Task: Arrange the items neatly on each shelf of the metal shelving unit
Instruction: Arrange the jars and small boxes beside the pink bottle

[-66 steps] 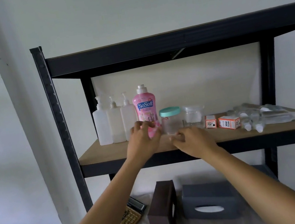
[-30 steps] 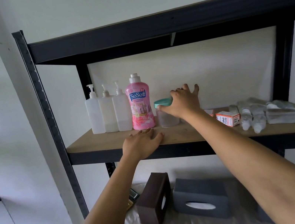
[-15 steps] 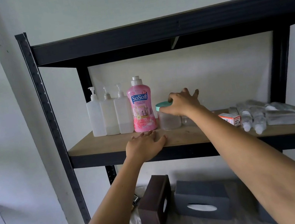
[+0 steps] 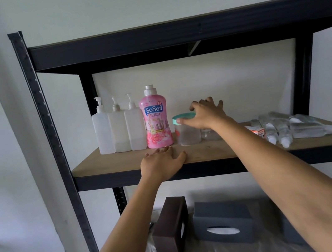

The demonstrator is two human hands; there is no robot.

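On the wooden board [image 4: 105,164] of the black metal shelving unit, three white pump bottles [image 4: 120,131] stand in a row at the back left. A pink SoSoft bottle [image 4: 156,123] is beside them, then a clear jar with a teal lid [image 4: 187,135]. My right hand [image 4: 205,115] reaches over the jar's lid, thumb on its front rim and fingers arched across the top. A small clear container [image 4: 210,135] stands partly hidden behind that wrist. My left hand [image 4: 162,162] lies flat on the board's front edge, in front of the pink bottle.
An orange-and-white box [image 4: 258,132] and several clear tubes and packets [image 4: 292,126] lie at the shelf's right. On the shelf below stand a brown tissue box [image 4: 170,228] and a grey tissue box [image 4: 222,219]. A black upright [image 4: 50,134] frames the left side.
My right hand went from the shelf's front edge to the teal-lidded jar and has stayed on its lid. My left hand let go of the pink bottle and lies flat on the board.
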